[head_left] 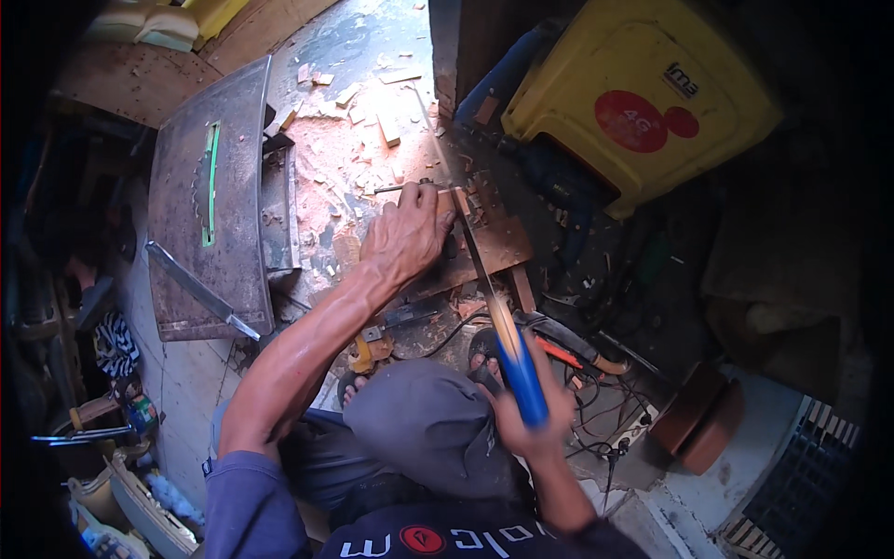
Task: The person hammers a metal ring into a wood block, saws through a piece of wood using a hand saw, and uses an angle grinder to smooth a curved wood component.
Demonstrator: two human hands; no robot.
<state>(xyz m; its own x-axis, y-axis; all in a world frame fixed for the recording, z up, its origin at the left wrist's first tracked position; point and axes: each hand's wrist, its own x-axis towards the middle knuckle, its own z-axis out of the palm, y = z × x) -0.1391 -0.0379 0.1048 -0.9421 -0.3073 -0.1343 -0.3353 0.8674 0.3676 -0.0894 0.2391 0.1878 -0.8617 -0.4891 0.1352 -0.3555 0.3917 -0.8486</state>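
My right hand (542,410) is closed round the blue-and-wood handle of a hand saw (481,264), blurred by motion. From there its long narrow blade runs forward and slightly left, past the end of a small wooden block (454,201). My left hand (407,235) presses on that block with bent fingers, the blade close beside its fingertips. Beneath lies a flat reddish-brown board (498,244), low over the floor. Whether the teeth are in the wood cannot be made out. Under my left palm, part of the block and its support are hidden.
A table saw (237,186) with a green slot stands at left, a metal bar (201,291) across its near edge. Offcuts (387,129) and sawdust litter the floor ahead. At right are a yellow plastic stool (596,56), tangled cables (605,447) and a brown box (694,415).
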